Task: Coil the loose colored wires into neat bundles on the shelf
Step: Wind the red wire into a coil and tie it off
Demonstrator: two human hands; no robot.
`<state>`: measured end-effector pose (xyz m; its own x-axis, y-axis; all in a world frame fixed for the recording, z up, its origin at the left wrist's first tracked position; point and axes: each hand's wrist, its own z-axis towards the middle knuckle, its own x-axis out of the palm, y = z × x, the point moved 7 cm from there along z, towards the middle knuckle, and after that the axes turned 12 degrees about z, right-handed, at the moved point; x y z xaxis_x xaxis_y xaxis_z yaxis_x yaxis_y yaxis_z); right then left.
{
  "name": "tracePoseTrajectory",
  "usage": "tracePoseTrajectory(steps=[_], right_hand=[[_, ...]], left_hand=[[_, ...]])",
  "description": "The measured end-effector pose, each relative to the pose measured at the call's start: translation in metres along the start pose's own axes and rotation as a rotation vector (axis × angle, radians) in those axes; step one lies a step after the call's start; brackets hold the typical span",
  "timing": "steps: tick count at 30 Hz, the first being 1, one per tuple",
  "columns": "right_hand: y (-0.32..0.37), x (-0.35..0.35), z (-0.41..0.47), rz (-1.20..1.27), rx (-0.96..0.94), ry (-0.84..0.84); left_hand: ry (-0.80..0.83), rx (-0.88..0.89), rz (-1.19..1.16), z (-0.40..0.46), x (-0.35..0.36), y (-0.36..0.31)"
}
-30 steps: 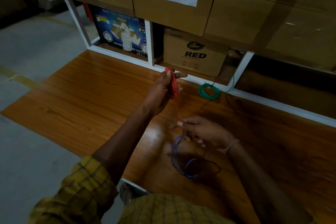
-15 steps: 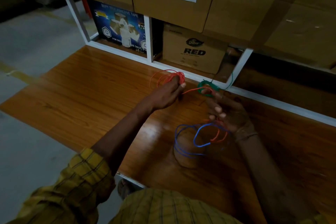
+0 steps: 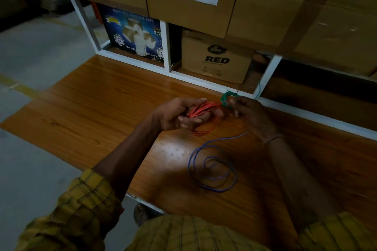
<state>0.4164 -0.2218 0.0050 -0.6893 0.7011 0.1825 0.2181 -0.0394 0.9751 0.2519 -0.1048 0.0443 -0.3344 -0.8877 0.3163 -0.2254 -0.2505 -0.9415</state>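
On the wooden shelf board point(image 3: 85, 112), near centre, left hand point(image 3: 175, 115) grips a bundle of red wire point(image 3: 201, 110): fingers curled round the coil, thumb over the top, palm turned up. Loops of the same red wire hang below the hand toward 5 o'clock and touch the board.

Right hand point(image 3: 250, 114) sits at 3 o'clock of the left hand, just beside it. Its fingertips meet the red strand at the coil's right end; blur there, so cannot tell whether it pinches the wire or only touches it.

Green wire point(image 3: 226, 97) lies coiled at 12 o'clock of the right hand, against the white shelf frame point(image 3: 306, 112), partly hidden by the fingers. One green strand runs up toward 1 o'clock along the white upright.

Blue wire point(image 3: 212, 171) lies loose on the board at 6 o'clock of the hands, in open uneven loops, one end trailing toward the right wrist. Apart from both hands.

Behind, at 12 o'clock: cardboard box marked RED point(image 3: 217, 59) in a lower compartment; blue tape carton point(image 3: 134, 34) in the compartment to its left.
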Motion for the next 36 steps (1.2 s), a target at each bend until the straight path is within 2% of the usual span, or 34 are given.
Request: tracePoseTrajectory(steps=[3,6,11,13,15,17,20,25,27,32,36], right_hand=[[-0.013,0.012,-0.006,-0.009,0.058,-0.019],[-0.03,0.029,-0.02,0.043,0.132,-0.014],[-0.056,0.052,-0.035,0.368,0.324,0.025],[-0.057,0.058,-0.038,0.577,0.331,0.021],[-0.056,0.06,-0.039,0.685,0.293,-0.026],[-0.055,0.059,-0.042,0.653,0.265,-0.088],[-0.056,0.05,-0.044,0.4,0.246,-0.195],[-0.049,0.031,-0.044,0.046,0.085,-0.393],[-0.041,0.031,-0.046,-0.092,0.024,-0.392],[-0.014,0.056,-0.058,-0.22,-0.022,-0.163],[0.021,0.073,-0.072,-0.25,-0.068,0.004]], left_hand=[[0.022,0.108,-0.154,0.002,0.005,-0.011],[-0.065,0.226,-0.299,0.006,-0.003,-0.02],[-0.379,0.366,-0.475,0.01,-0.029,-0.02],[-0.512,0.408,-0.511,0.009,-0.036,-0.021],[-0.591,0.46,-0.518,0.008,-0.039,-0.025],[-0.653,0.484,-0.485,0.007,-0.041,-0.027],[-0.731,0.5,-0.465,0.005,-0.045,-0.027],[-0.869,0.518,-0.294,0.001,-0.054,-0.026],[-0.929,0.523,-0.247,-0.003,-0.058,-0.027],[-1.048,0.453,0.096,-0.005,-0.059,-0.031],[-1.007,0.28,0.554,0.004,-0.059,-0.022]])
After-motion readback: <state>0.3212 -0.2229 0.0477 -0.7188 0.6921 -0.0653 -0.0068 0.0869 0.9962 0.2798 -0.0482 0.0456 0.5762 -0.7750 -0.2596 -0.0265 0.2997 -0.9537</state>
